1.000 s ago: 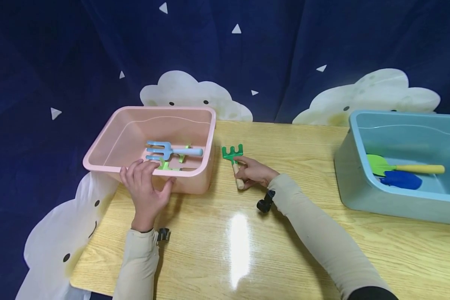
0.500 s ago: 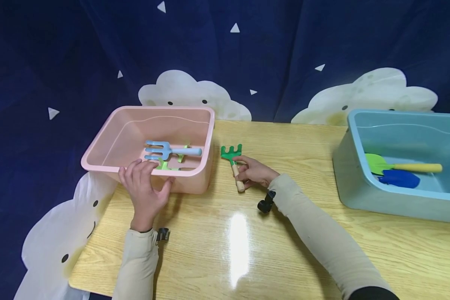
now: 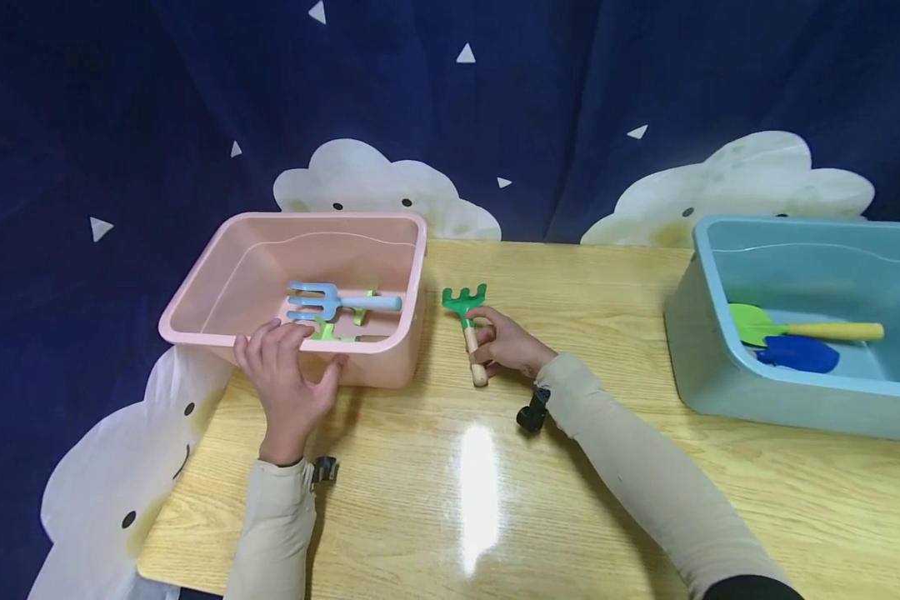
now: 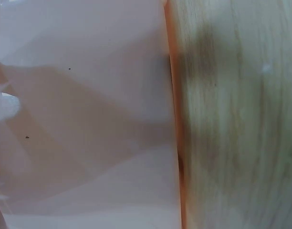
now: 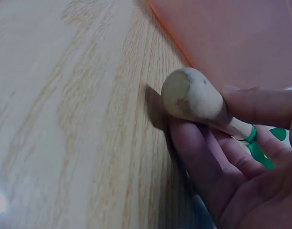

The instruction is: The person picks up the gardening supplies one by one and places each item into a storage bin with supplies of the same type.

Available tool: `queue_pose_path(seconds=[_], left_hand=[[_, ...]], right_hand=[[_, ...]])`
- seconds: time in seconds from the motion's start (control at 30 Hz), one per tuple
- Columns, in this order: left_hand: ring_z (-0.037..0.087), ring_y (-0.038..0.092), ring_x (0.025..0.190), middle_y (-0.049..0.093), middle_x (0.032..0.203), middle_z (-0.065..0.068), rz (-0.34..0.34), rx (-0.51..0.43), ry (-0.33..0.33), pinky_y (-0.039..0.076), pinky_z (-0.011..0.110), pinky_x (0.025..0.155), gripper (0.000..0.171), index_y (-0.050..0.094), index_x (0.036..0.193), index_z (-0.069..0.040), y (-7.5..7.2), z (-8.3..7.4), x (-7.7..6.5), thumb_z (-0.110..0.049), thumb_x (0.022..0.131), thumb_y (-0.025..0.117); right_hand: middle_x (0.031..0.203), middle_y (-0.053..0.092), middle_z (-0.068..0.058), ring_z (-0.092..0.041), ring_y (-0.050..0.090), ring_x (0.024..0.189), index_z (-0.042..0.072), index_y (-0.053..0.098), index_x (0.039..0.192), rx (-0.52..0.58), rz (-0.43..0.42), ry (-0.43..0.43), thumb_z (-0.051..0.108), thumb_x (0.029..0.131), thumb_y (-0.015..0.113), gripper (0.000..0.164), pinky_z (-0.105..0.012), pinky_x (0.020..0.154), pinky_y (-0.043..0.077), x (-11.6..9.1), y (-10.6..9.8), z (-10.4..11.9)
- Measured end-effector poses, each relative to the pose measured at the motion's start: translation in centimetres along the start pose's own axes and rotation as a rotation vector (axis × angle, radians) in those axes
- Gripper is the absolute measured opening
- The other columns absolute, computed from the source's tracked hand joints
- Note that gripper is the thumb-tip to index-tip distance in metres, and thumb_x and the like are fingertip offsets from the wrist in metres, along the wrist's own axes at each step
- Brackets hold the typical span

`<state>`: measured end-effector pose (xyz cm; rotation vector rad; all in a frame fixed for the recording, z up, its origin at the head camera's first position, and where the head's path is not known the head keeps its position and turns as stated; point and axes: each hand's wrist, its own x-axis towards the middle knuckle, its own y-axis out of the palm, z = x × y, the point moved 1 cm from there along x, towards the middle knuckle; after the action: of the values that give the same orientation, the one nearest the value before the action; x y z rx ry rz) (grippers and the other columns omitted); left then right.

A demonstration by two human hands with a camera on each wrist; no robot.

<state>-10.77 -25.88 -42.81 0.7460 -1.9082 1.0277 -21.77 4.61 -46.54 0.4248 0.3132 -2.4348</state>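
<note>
My right hand (image 3: 515, 343) holds a small green hand rake (image 3: 463, 302) by its pale wooden handle (image 5: 196, 98). In the right wrist view the thumb lies on one side of the handle and the fingers curl round the other, close over the wooden tabletop. My left hand (image 3: 288, 392) grips the front rim of a pink bin (image 3: 217, 339), fingers over the edge and thumb against the outer wall. Inside that bin lie a light blue hand fork (image 3: 328, 302) and light green pieces (image 3: 326, 330), partly hidden. The left wrist view shows mostly the bin's wall (image 4: 98, 119).
A blue bin (image 3: 795, 404) stands at the right, holding a lime green shovel with a yellow handle (image 3: 832, 331) and a dark blue shovel head (image 3: 802, 354). Both bins are on a wooden table (image 3: 397, 500). A navy curtain (image 3: 532, 100) with white clouds hangs behind.
My right fingers have closed more fully round the rake's handle, and the rake has shifted slightly. My left hand stays on the bin's rim. The whole head view has drifted a little.
</note>
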Motion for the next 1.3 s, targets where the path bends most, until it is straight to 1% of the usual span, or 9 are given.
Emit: queue_pose_path(seconds=[0.2,0.43,0.6,0.77,0.83,0.93,1.07,1.2,1.3], left_hand=[[0.036,0.049,0.113,0.064,0.107,0.017,0.002,0.0,0.011,0.011,0.055,0.115,0.049,0.064,0.105,-0.002,0.1,-0.1,-0.1,-0.037,0.072,0.072],[0.036,0.049,0.113,0.063,0.108,0.017,-0.005,0.0,0.016,0.011,0.055,0.115,0.049,0.064,0.105,-0.002,0.1,-0.1,0.0,-0.037,0.071,0.072],[0.036,0.049,0.113,0.063,0.107,0.016,-0.01,0.003,0.023,0.011,0.054,0.115,0.049,0.064,0.105,-0.002,0.1,-0.1,0.0,-0.037,0.072,0.072],[0.036,0.049,0.113,0.064,0.107,0.016,-0.006,0.005,0.018,0.011,0.055,0.115,0.049,0.064,0.104,-0.002,0.0,-0.3,0.1,-0.037,0.072,0.072],[0.036,0.049,0.113,0.064,0.107,0.016,-0.003,0.004,0.015,0.011,0.055,0.115,0.048,0.064,0.105,-0.002,0.0,-0.3,0.1,-0.037,0.072,0.072],[0.036,0.049,0.113,0.063,0.108,0.016,-0.001,0.004,0.012,0.011,0.055,0.115,0.049,0.064,0.105,-0.002,-0.1,-0.2,0.0,-0.037,0.072,0.072],[0.036,0.049,0.114,0.063,0.109,0.017,0.001,0.008,0.009,0.011,0.055,0.115,0.049,0.064,0.105,-0.002,-0.1,-0.2,-0.1,-0.037,0.072,0.072],[0.036,0.049,0.115,0.063,0.109,0.017,0.004,0.007,0.008,0.011,0.055,0.115,0.049,0.064,0.106,-0.002,-0.1,-0.2,0.0,-0.036,0.072,0.072],[0.036,0.049,0.114,0.063,0.109,0.017,0.002,0.003,0.007,0.01,0.055,0.115,0.049,0.064,0.105,-0.002,-0.2,-0.2,0.1,-0.036,0.071,0.073]], right_hand=[[0.114,0.06,-0.021,-0.023,0.065,0.079,0.019,0.034,0.148,-0.059,-0.054,-0.018,-0.008,0.086,0.063,0.074,-0.039,0.063,0.057,-0.4,-0.2,0.0],[0.118,0.06,-0.021,-0.021,0.065,0.083,0.02,0.03,0.151,-0.169,-0.127,-0.085,-0.004,0.085,0.065,0.078,-0.029,0.071,0.051,-1.4,-1.0,0.3],[0.12,0.055,-0.019,-0.021,0.062,0.088,0.02,0.033,0.152,-0.245,-0.112,-0.09,-0.001,0.086,0.067,0.077,-0.029,0.071,0.051,-2.0,-2.1,0.8],[0.12,0.051,-0.02,-0.02,0.06,0.076,0.021,0.032,0.153,-0.24,-0.081,-0.091,-0.002,0.088,0.064,0.076,-0.037,0.071,0.054,-2.4,-3.2,1.6],[0.121,0.051,-0.021,-0.019,0.059,0.069,0.022,0.031,0.153,-0.235,-0.081,-0.095,-0.003,0.089,0.063,0.075,-0.041,0.069,0.055,-2.5,-3.5,2.0],[0.121,0.053,-0.022,-0.02,0.058,0.065,0.023,0.032,0.153,-0.239,-0.087,-0.108,-0.005,0.089,0.061,0.076,-0.044,0.068,0.056,-2.5,-3.9,2.6],[0.122,0.052,-0.023,-0.021,0.058,0.066,0.023,0.031,0.154,-0.242,-0.08,-0.128,-0.008,0.088,0.059,0.078,-0.041,0.065,0.054,-2.5,-4.6,3.6],[0.124,0.052,-0.024,-0.021,0.058,0.07,0.023,0.031,0.154,-0.246,-0.077,-0.141,-0.01,0.087,0.058,0.08,-0.037,0.065,0.052,-2.7,-5.1,5.4],[0.123,0.055,-0.024,-0.02,0.06,0.073,0.023,0.032,0.154,-0.287,-0.088,-0.174,-0.011,0.087,0.058,0.08,-0.035,0.067,0.052,-2.7,-5.4,6.9]])
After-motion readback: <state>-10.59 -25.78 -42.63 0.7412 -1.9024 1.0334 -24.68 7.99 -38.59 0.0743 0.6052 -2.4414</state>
